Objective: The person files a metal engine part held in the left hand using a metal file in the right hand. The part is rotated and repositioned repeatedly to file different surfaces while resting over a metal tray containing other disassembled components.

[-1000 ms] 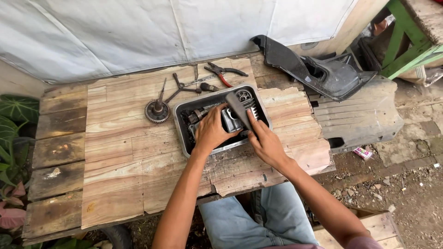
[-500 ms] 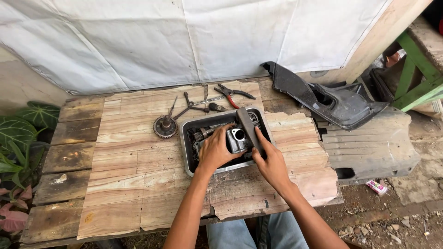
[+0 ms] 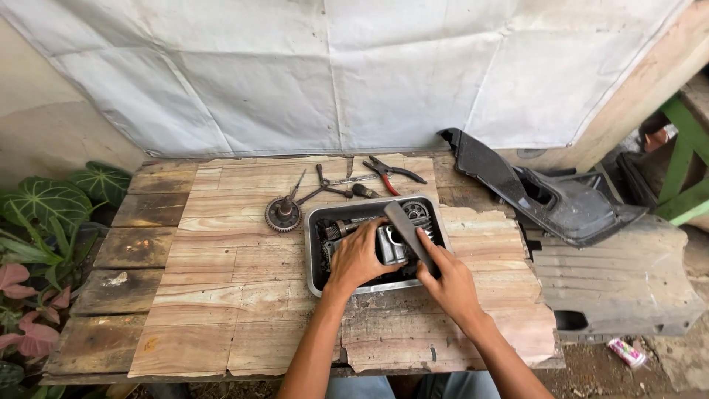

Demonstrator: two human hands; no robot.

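Two bare forearms reach up from the near edge over a table of rough, pale planks (image 3: pixel 221 295) with a torn, splintered front lip. Both end in a shallow rectangular metal tray (image 3: pixel 314 255), rounded at the corners and dark with grime inside. There the left hand (image 3: pixel 358 257) lies spread, palm down, over a blocky grey metal engine part (image 3: pixel 390 244), pressing it rather than gripping it. Just beside it, the right hand (image 3: pixel 450 279) is closed around the lower end of a flat grey bar-shaped tool (image 3: pixel 408 233), which slants up across the part. Toothed gears (image 3: pixel 417 211) sit in the tray's far right corner. Beyond the tray, near the left corner, a round ridged gear on a short shaft (image 3: pixel 283 214) stands on the wood. Farther back lie a cross-shaped wrench (image 3: pixel 323 188), a small screwdriver (image 3: pixel 363 191) and red-handled pliers (image 3: pixel 390 174). Off to the right, a curved black plastic cover (image 3: pixel 546 196) rests on a ribbed grey sheet (image 3: pixel 620 277). At the far edge hangs a creased white tarp (image 3: pixel 332 66), with broad veined green leaves (image 3: pixel 52 207) at the left
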